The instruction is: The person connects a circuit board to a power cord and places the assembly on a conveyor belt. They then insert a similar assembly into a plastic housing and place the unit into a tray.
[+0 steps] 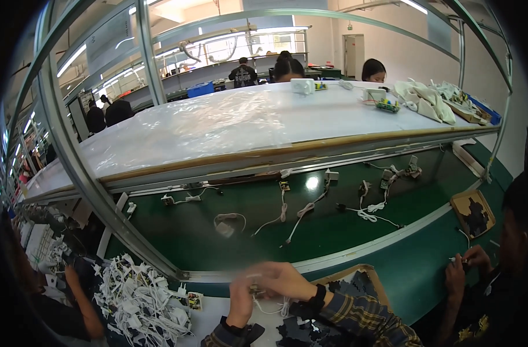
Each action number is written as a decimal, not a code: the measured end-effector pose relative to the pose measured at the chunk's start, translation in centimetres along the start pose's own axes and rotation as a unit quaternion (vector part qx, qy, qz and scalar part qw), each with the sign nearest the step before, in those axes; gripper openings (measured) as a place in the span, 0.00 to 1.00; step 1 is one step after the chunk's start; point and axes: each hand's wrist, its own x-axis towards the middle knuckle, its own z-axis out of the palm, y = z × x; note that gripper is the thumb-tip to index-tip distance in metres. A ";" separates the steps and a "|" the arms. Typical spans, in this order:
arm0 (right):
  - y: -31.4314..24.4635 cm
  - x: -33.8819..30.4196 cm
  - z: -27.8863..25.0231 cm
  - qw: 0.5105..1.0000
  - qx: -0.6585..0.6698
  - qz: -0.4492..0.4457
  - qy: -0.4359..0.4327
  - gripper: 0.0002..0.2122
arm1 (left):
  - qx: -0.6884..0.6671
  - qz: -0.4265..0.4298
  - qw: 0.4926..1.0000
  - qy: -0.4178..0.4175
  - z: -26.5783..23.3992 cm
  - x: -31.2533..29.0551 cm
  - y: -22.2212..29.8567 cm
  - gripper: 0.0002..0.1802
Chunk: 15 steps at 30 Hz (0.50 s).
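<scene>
Both of my hands meet above the front edge of the bench, fingers closed around a small circuit board [254,287] from which a white cable [269,311] hangs. My left hand [239,301] grips it from the left. My right hand [286,281] reaches over its top, fingers bent onto it; a blur hides the fingertips. Just left of my hands lies a large tangled heap of white cables with plugs [139,303], and a loose circuit board [194,300] rests at its right side. Black flat pieces [295,332] lie below my right forearm.
A cardboard tray [375,276] of black pieces stands beside my right sleeve. Beyond, a green belt [246,254] carries several adapters with cables under a white-covered shelf [217,124]. A metal post [90,179] rises left. Co-workers' hands are at left [73,280] and right [457,277].
</scene>
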 end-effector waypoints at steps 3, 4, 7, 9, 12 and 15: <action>-1.1 -0.3 0.1 1.000 -0.001 0.007 0.015 0.18 | 0.014 0.068 0.995 0.070 0.7 0.0 -0.9 0.21; -1.3 -0.4 -0.2 0.991 -0.106 -0.071 0.033 0.18 | 0.022 0.099 0.989 0.104 0.4 0.0 -1.1 0.21; -1.9 0.0 0.3 0.918 -0.318 -0.227 0.057 0.16 | 0.062 0.174 0.971 0.151 -1.0 0.3 -2.0 0.18; -1.6 0.7 0.4 0.972 -0.197 -0.114 0.053 0.15 | 0.071 0.216 0.957 0.182 -1.3 0.6 -1.6 0.17; -2.1 3.5 0.6 0.991 -0.104 -0.050 0.074 0.16 | 0.076 0.236 0.931 0.270 -0.6 -0.8 0.9 0.13; -2.8 9.2 1.4 0.990 -0.001 -0.070 0.126 0.16 | 0.160 0.317 0.880 0.314 -1.0 -1.4 1.7 0.12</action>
